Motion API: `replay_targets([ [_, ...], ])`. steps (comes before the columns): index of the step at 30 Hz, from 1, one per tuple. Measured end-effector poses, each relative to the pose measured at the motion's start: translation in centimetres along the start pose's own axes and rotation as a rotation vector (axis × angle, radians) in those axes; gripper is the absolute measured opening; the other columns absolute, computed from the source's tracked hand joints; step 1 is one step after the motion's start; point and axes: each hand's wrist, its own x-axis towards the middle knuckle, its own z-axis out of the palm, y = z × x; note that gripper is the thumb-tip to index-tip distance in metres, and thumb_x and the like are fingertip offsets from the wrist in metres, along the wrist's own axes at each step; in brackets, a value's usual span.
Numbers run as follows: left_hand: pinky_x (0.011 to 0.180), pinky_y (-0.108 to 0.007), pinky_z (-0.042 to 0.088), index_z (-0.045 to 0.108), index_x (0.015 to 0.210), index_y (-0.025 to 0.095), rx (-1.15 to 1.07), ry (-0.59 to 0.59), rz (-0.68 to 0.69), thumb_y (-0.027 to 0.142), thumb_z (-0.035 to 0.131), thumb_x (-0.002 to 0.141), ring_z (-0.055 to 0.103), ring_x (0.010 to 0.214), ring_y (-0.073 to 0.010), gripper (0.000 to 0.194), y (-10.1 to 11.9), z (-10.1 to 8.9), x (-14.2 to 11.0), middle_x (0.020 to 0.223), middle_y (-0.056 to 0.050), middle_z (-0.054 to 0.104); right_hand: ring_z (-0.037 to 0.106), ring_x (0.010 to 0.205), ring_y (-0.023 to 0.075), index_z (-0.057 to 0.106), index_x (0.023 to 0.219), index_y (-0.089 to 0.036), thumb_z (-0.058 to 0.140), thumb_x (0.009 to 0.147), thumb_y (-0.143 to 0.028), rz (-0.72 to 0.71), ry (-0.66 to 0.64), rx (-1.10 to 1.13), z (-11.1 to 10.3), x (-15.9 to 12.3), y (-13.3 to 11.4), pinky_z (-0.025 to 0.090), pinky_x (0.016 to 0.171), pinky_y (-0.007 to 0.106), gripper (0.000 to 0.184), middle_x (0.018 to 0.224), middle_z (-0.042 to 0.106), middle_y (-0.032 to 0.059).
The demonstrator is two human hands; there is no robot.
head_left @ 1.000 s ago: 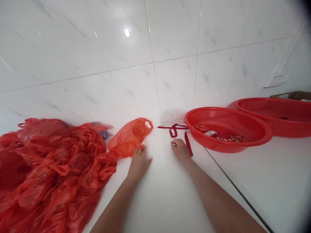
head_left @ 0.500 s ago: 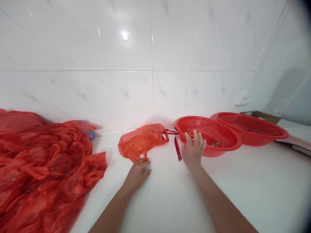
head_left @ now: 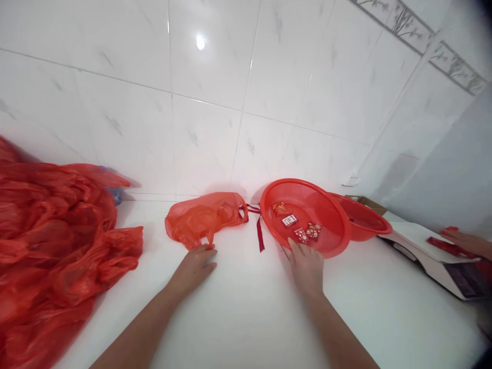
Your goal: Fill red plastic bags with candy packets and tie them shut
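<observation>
On the white table, my left hand [head_left: 194, 269] lies with fingers stretched and thumb apart, its fingertips touching the handle of a red plastic bag [head_left: 209, 212]. My right hand [head_left: 307, 264] grips the near rim of a round red plastic colander [head_left: 309, 192], which tilts toward me. Inside the colander lie several small items: an orange packet [head_left: 280, 208], a white-and-red printed packet [head_left: 289, 220], a red-and-white patterned packet [head_left: 301, 235] and a brown patterned packet [head_left: 313, 230]. A dark red ribbon [head_left: 260, 236] hangs between bag and colander.
A big heap of red plastic bags [head_left: 49, 246] fills the left side. Behind the colander stands a second red basin [head_left: 363, 218]. On the right is a white weighing scale [head_left: 418, 243], with another person's hand [head_left: 467, 241] beside a red packet [head_left: 449, 247]. The tiled wall closes the back.
My right hand has gone from over the colander's left side to its near rim, and the colander now tilts toward me. My view has turned right, showing the scale and another person's hand.
</observation>
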Motion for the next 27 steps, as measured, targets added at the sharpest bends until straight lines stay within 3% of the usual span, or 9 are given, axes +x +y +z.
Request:
replay_targets([
  [3, 0.101, -0.037, 0.039, 0.061, 0.118, 0.025, -0.004, -0.001, 0.02, 0.035, 0.05, 0.081, 0.047, 0.122, -0.0239, 0.04, -0.2, 0.0, -0.1, 0.134, -0.003, 0.052, 0.052, 0.081, 0.0196, 0.057, 0.12, -0.023, 0.038, 0.089, -0.017, -0.07, -0.035, -0.028, -0.5, -1.5, 0.0, 0.033, 0.074, 0.033, 0.036, 0.093, 0.063, 0.007],
  [7, 0.103, -0.038, 0.037, 0.06, 0.119, 0.024, 0.01, -0.008, 0.025, 0.038, 0.048, 0.082, 0.044, 0.125, -0.0246, 0.042, -0.3, 0.2, 0.0, 0.134, -0.004, 0.051, 0.052, 0.079, 0.0196, 0.057, 0.119, -0.023, 0.041, 0.089, -0.018, -0.125, -0.067, -0.058, -2.0, -3.6, 0.2, 0.035, 0.069, 0.033, 0.034, 0.093, 0.063, 0.0072],
  [17, 0.1, -0.039, 0.038, 0.064, 0.113, 0.023, -0.04, 0.049, 0.098, 0.041, 0.051, 0.08, 0.05, 0.117, -0.0275, 0.04, -1.2, 1.0, 0.3, 0.126, -0.008, 0.057, 0.059, 0.093, 0.0265, 0.053, 0.125, -0.024, 0.036, 0.091, -0.029, -0.093, -0.172, 0.001, -8.9, -5.7, 3.8, 0.042, 0.071, 0.037, 0.038, 0.108, 0.064, 0.0108],
  [23, 0.09, -0.033, 0.045, 0.06, 0.113, 0.024, -0.179, 0.098, 0.032, 0.038, 0.043, 0.084, 0.059, 0.101, -0.0221, 0.037, 0.5, -0.2, -0.6, 0.113, -0.005, 0.062, 0.062, 0.095, 0.0271, 0.063, 0.111, -0.028, 0.036, 0.089, -0.048, 0.123, -0.44, 0.187, -12.6, -4.4, 6.3, 0.048, 0.075, 0.04, 0.04, 0.104, 0.068, 0.0075],
  [27, 0.08, -0.029, 0.047, 0.049, 0.124, 0.027, -0.287, 0.275, -0.064, 0.034, 0.038, 0.086, 0.059, 0.09, -0.0173, 0.04, 1.8, -1.0, -1.6, 0.106, -0.002, 0.062, 0.064, 0.097, 0.0274, 0.066, 0.103, -0.03, 0.044, 0.082, -0.053, 0.3, -0.57, 0.233, -12.6, -1.4, 7.5, 0.051, 0.077, 0.039, 0.038, 0.105, 0.069, 0.0059],
])
